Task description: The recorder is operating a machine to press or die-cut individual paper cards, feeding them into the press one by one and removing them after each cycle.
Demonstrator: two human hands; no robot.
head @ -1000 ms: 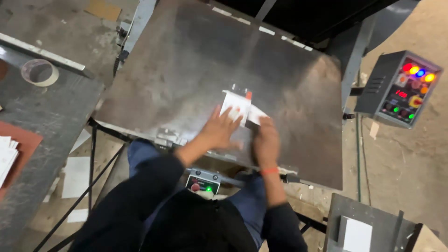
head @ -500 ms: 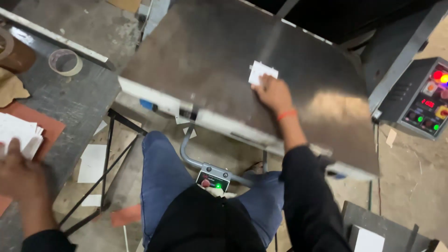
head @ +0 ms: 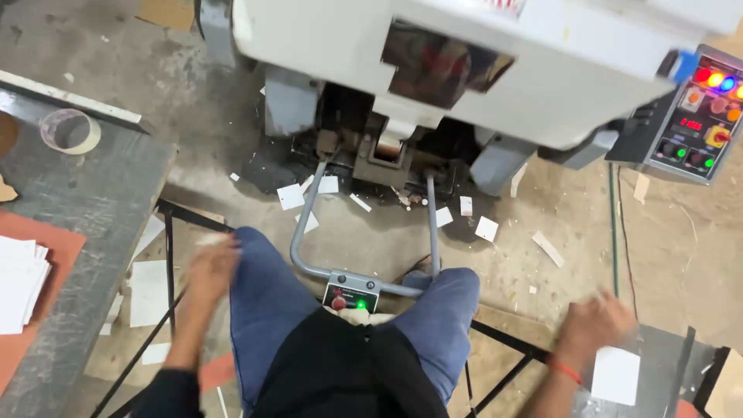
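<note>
My left hand [head: 207, 272] is motion-blurred above my left thigh, between the grey side table [head: 93, 201] and the pedal frame [head: 309, 232]. A pale smear shows at its fingertips; what it is cannot be told. My right hand [head: 600, 321], with a red band at the wrist, is blurred at the lower right, just above a white card [head: 617, 375] lying on a dark surface. Whether it touches the card is unclear. The white press machine [head: 495, 70] fills the top of the view.
A stack of white cards [head: 19, 282] lies on an orange sheet on the side table, with a tape roll [head: 70, 130] further back. A control box [head: 693, 116] with coloured lights stands at right. A foot switch box [head: 350, 298] sits between my knees. Paper scraps litter the floor.
The metal plate with the white card is out of view. My right hand left the plate and swung down right. My left hand came back from the card stack toward my lap.
</note>
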